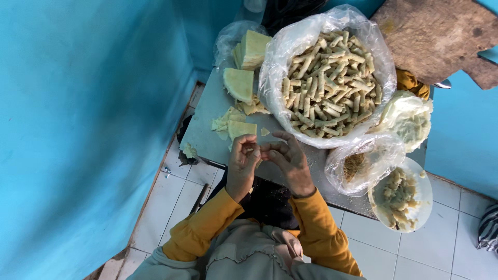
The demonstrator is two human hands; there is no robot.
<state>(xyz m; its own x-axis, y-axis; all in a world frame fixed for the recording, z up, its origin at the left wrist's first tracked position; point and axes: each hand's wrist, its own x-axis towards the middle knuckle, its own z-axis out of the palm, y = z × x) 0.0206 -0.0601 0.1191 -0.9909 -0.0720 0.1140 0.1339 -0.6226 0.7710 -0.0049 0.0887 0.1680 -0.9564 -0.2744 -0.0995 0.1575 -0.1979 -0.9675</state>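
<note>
Seen from the head camera, a person in mustard-yellow sleeves works over a small grey table set against a bright blue wall. The left hand and right hand are drawn together at the table's near edge, fingertips meeting and pinched around a small pale piece of dough wrapper, which is mostly hidden by the fingers; its long axis cannot be told, though it appears to run roughly across from one hand to the other. The piece is held just above the table, close to the body, likely so both hands can roll it with fine control. Within easy reach just beyond the hands lie a flat wrapper sheet and torn scraps, with a stack of folded wrappers farther back. A large clear plastic bag holds a heap of finished rolled sticks, lying every which way. To the right sit a bag of pale dough, a smaller bag with brown crumbs and a white plate of lumpy filling, overhanging the table's edge above the tiled floor.
</note>
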